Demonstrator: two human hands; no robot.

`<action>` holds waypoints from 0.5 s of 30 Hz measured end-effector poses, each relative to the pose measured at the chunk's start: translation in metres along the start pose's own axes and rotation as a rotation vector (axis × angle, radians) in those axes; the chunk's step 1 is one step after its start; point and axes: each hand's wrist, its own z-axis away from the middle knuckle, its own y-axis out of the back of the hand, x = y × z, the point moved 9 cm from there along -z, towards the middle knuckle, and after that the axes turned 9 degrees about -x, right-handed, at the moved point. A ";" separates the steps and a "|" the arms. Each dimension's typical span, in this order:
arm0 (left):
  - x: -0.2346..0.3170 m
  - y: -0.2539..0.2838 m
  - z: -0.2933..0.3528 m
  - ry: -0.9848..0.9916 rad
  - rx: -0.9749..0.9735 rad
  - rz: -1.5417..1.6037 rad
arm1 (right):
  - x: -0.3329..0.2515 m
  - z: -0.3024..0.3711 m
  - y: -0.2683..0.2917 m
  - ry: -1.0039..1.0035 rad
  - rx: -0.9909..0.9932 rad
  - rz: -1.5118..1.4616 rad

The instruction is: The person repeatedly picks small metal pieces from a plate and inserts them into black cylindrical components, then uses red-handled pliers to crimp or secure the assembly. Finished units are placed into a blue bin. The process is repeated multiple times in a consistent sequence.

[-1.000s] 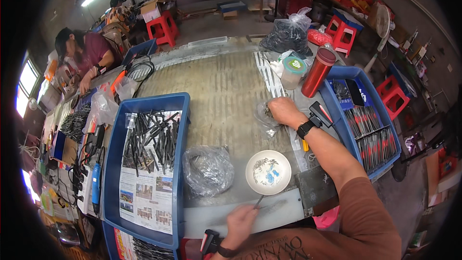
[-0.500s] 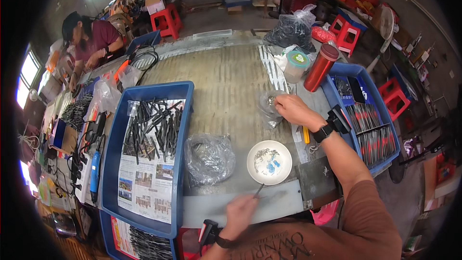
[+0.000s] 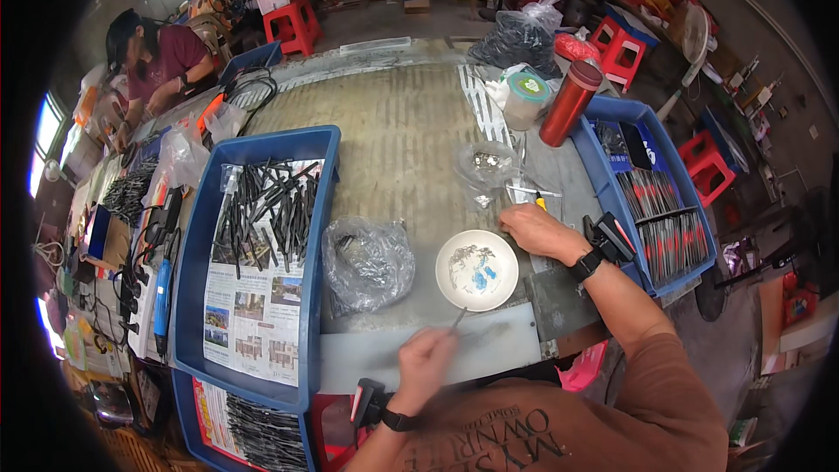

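My left hand [image 3: 425, 360], slightly blurred, is closed around a thin dark rod [image 3: 461, 318], whose far end reaches the near rim of a white bowl [image 3: 445, 289]. Small metal pins and some blue bits lie inside the bowl. Just right of the bowl, my right hand [image 3: 542, 232] has its fingers pinched together; whatever they hold is hidden or too small to name. Beyond that hand lies an open clear plastic bag [image 3: 486, 171] with small shiny metal parts. A tool with a yellow handle [image 3: 541, 201] rests between the bag and my right hand.
Left of the bowl sits a clear bag of dark pieces [image 3: 368, 264], beside a blue tray [image 3: 330, 201] holding black strips on newspaper. At right stand a red flask [image 3: 571, 105], a lidded tub [image 3: 526, 100] and another blue tray [image 3: 584, 144]. A co-worker [image 3: 170, 57] sits at far left.
My right hand has left the bag of metal parts and come nearer, beside the bowl, uncovering the yellow-handled tool. My left hand still holds the rod. The whole view has shifted slightly.
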 end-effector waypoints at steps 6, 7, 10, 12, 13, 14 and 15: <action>0.003 -0.001 0.000 -0.022 0.006 0.011 | -0.003 0.002 0.006 0.014 0.044 0.021; 0.003 -0.001 0.000 -0.017 0.007 0.019 | -0.002 0.002 0.007 0.004 0.049 0.011; 0.004 -0.001 0.000 -0.018 0.009 0.023 | 0.000 0.004 0.011 -0.009 0.082 -0.029; 0.005 -0.001 -0.001 -0.021 0.011 0.020 | 0.000 0.005 0.015 0.005 0.122 -0.043; 0.005 -0.001 -0.001 -0.021 0.012 0.019 | 0.000 0.005 0.014 0.009 0.115 -0.046; 0.006 -0.001 0.000 -0.027 0.018 0.008 | 0.000 0.005 0.013 0.012 0.107 -0.049; 0.005 -0.001 0.000 -0.020 0.014 0.025 | 0.000 0.005 0.012 0.018 0.101 -0.064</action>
